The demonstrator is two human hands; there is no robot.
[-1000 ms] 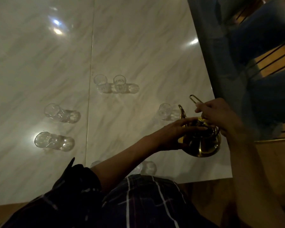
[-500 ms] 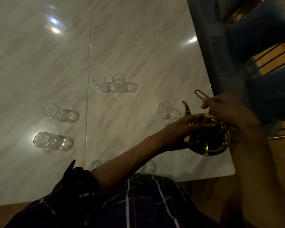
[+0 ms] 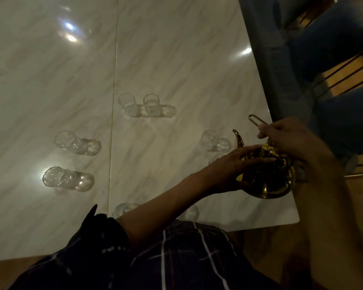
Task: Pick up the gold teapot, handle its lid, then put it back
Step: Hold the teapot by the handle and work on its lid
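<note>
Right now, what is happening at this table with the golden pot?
A person is handling a gold teapot near the right edge of a marble table. The right hand grips the wire handle above it, and the left hand rests its fingers on the pot's top, beside the lid knob. Whether the pot still touches the table cannot be told. Several clear glasses stand around.

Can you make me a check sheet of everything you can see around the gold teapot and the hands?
Surface: white marble-look table, glossy, a seam running down it.
Job's things: gold teapot near the table's right edge, lid knob on top, wire handle raised.
Clutter: clear glasses, including a pair mid-table and one beside the spout.
Hands: left hand rests on the teapot, fingers straight; right hand grips the wire handle.
Cables: nothing seen.
Surroundings: blue chair, wooden floor.
</note>
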